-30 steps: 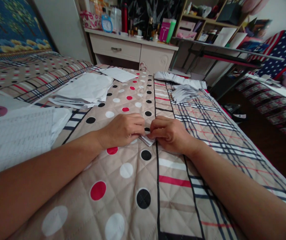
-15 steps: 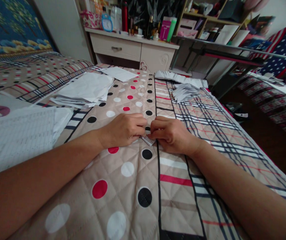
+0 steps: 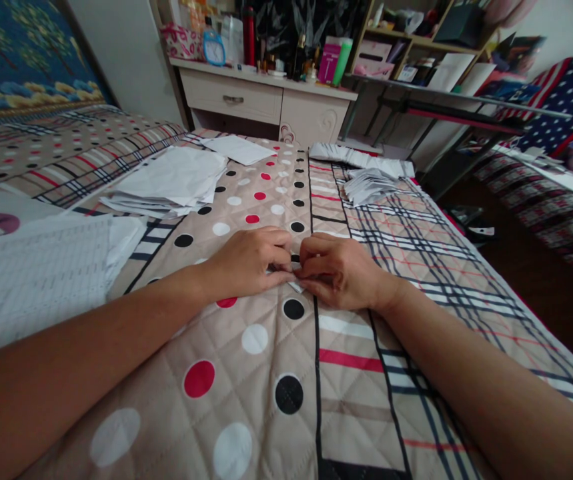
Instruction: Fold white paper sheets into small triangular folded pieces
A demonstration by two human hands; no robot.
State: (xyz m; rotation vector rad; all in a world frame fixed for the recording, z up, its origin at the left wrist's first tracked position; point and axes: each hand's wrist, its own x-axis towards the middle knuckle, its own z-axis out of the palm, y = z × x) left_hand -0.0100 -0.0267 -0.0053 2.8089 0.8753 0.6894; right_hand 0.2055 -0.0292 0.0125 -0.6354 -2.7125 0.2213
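Observation:
My left hand (image 3: 246, 261) and my right hand (image 3: 339, 270) meet in the middle of a quilted bedspread (image 3: 266, 373) with dots and plaid. Both have their fingers curled and pinched on a small folded piece of white paper (image 3: 295, 285), which lies pressed against the bedspread. Only a corner of the paper shows beneath my fingertips; the rest is hidden by my hands.
A loose stack of white sheets (image 3: 171, 180) lies at the back left, a printed sheet (image 3: 31, 273) at the near left. A pile of small folded papers (image 3: 369, 185) sits at the back right. Beyond the bed stand a cluttered dresser (image 3: 261, 100) and shelves.
My hands have closed further over the folded paper, so less of it shows. Both stay in the same place.

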